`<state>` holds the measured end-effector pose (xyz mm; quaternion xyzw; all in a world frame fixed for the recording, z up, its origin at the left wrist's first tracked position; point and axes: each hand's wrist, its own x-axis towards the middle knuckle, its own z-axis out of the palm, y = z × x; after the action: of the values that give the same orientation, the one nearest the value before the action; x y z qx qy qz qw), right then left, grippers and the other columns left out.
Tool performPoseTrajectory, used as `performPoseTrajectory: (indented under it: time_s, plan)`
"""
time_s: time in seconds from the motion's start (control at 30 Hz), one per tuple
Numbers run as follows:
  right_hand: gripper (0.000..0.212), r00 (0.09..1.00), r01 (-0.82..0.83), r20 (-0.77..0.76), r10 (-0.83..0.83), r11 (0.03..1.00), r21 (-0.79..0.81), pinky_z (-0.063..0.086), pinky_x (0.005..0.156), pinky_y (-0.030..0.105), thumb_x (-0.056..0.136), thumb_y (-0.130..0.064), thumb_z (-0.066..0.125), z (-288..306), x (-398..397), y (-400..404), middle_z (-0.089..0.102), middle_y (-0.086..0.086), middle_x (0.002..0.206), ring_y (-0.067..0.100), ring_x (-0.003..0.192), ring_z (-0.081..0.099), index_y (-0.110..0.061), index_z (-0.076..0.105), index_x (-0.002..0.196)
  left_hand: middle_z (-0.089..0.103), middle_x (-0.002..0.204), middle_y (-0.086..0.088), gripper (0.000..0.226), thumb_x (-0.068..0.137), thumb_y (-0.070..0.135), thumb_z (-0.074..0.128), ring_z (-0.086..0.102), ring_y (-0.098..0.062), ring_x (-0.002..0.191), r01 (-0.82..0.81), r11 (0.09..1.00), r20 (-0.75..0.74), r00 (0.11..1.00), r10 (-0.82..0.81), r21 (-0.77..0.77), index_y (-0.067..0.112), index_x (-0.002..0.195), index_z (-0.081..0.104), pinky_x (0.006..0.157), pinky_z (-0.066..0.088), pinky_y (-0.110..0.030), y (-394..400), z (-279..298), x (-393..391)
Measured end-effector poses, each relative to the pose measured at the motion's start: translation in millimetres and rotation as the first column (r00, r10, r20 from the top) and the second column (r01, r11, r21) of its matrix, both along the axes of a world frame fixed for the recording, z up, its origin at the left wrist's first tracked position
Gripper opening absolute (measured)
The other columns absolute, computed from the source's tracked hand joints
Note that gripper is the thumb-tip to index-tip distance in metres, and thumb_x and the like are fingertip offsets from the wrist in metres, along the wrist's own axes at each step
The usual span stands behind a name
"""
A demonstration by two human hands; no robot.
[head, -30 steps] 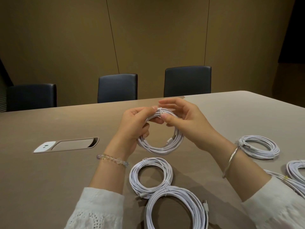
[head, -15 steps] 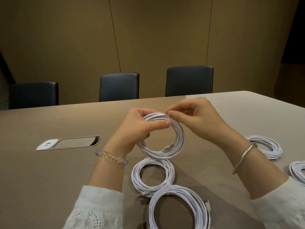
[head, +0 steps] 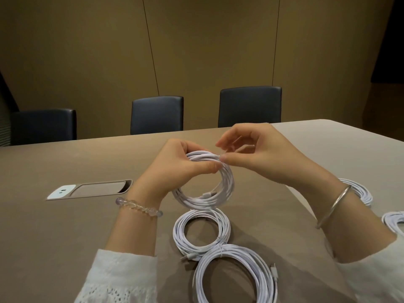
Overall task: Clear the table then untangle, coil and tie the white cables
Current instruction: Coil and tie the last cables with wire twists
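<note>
My right hand point(head: 265, 157) has lifted its fingers off the coil point(head: 204, 179) since a moment ago, thumb and fingertip now pinching at its top; my left hand point(head: 180, 169) grips the smooth white loops above the table point(head: 65, 237). Two tied coils point(head: 201, 232) lie at the near edge, below.

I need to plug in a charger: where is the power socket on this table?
In the head view the white power socket sits at the left end of a recessed panel in the table, left of the left hand holding a cable coil.
</note>
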<state>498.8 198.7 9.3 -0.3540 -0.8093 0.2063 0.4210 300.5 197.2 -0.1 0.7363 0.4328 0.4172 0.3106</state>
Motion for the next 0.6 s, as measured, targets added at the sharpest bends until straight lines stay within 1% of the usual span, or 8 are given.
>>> performPoseTrajectory:
  time_s: [0.07, 0.17, 0.23, 0.33, 0.4, 0.47, 0.53, 0.6]
  plan:
    - [0.012, 0.996, 0.040, 0.081, -0.048, 0.995, 0.093, 0.058, 0.077, 0.028, 0.079, -0.026, 0.078, 1, -3, -3, 0.064, -0.011, 0.088, 0.006, 0.085, 0.063, -0.024, 0.073, 0.090, 0.071, 0.066, -0.001, 0.020, 0.073, 0.025, 0.083, 0.054, 0.000, 0.049, -0.013, 1.000, 0.002, 1.000, 0.013, 0.001, 0.011, 0.086, 0.079, 0.045, 0.038, -0.012, 0, 0, 0]
    - [0.006, 0.984, 0.066, 0.151, -0.093, 0.982, 0.179, 0.056, 0.080, 0.033, 0.082, -0.022, 0.076, 0, -4, -3, 0.062, -0.010, 0.088, 0.008, 0.086, 0.061, -0.021, 0.073, 0.087, 0.067, 0.063, -0.003, 0.023, 0.069, 0.030, 0.083, 0.047, -0.004, 0.045, 0.019, 0.998, 0.016, 1.000, -0.018, -0.068, 0.011, 0.083, 0.079, 0.042, 0.037, -0.015, 0, 0, -1]
    - [0.002, 0.973, 0.075, 0.200, -0.116, 0.977, 0.201, 0.055, 0.082, 0.032, 0.086, -0.021, 0.072, 0, -4, -1, 0.061, -0.011, 0.089, 0.008, 0.087, 0.059, -0.022, 0.071, 0.088, 0.067, 0.064, -0.006, 0.023, 0.070, 0.031, 0.082, 0.045, -0.005, 0.045, 0.026, 0.995, 0.007, 1.000, -0.025, -0.091, 0.012, 0.083, 0.080, 0.042, 0.036, -0.016, 1, -1, -1]
    - [0.008, 0.953, 0.088, 0.262, -0.152, 0.967, 0.241, 0.053, 0.080, 0.026, 0.092, -0.020, 0.064, -2, -6, 0, 0.056, -0.013, 0.090, 0.007, 0.086, 0.055, -0.027, 0.061, 0.088, 0.072, 0.073, -0.010, 0.015, 0.074, 0.029, 0.082, 0.047, -0.005, 0.047, 0.015, 0.995, 0.004, 1.000, -0.015, -0.100, 0.017, 0.084, 0.079, 0.043, 0.037, -0.020, 2, -3, 1]
    - [0.009, 0.948, 0.100, 0.265, -0.176, 0.956, 0.277, 0.051, 0.076, 0.024, 0.095, -0.020, 0.058, -3, -9, 1, 0.054, -0.011, 0.091, 0.009, 0.085, 0.053, -0.026, 0.055, 0.089, 0.074, 0.079, -0.011, 0.016, 0.076, 0.030, 0.079, 0.048, -0.006, 0.047, 0.057, 0.991, 0.060, 0.997, -0.050, -0.125, 0.021, 0.090, 0.078, 0.044, 0.036, -0.020, 2, -4, 2]
    - [0.008, 0.958, 0.110, 0.223, -0.180, 0.950, 0.292, 0.050, 0.072, 0.022, 0.096, -0.019, 0.056, -4, -12, 1, 0.054, -0.009, 0.091, 0.009, 0.084, 0.053, -0.024, 0.053, 0.091, 0.074, 0.082, -0.013, 0.022, 0.076, 0.037, 0.075, 0.044, -0.007, 0.043, 0.112, 0.980, 0.138, 0.986, -0.089, -0.163, 0.022, 0.093, 0.077, 0.043, 0.035, -0.018, 1, -4, 2]
    - [0.009, 0.969, 0.105, 0.184, -0.166, 0.948, 0.301, 0.048, 0.070, 0.017, 0.097, -0.020, 0.055, -6, -14, 1, 0.054, -0.010, 0.091, 0.008, 0.083, 0.053, -0.025, 0.051, 0.091, 0.074, 0.085, -0.016, 0.027, 0.075, 0.044, 0.070, 0.036, -0.007, 0.040, 0.148, 0.965, 0.209, 0.973, -0.102, -0.217, 0.021, 0.086, 0.078, 0.040, 0.033, -0.016, 1, -3, 2]
    - [0.010, 0.975, 0.094, 0.166, -0.150, 0.948, 0.304, 0.047, 0.069, 0.015, 0.097, -0.020, 0.055, -7, -16, 2, 0.054, -0.012, 0.090, 0.006, 0.084, 0.054, -0.026, 0.051, 0.091, 0.074, 0.087, -0.017, 0.028, 0.074, 0.045, 0.068, 0.034, -0.006, 0.038, 0.151, 0.955, 0.229, 0.969, -0.092, -0.257, 0.019, 0.079, 0.079, 0.040, 0.033, -0.015, 1, -3, 2]
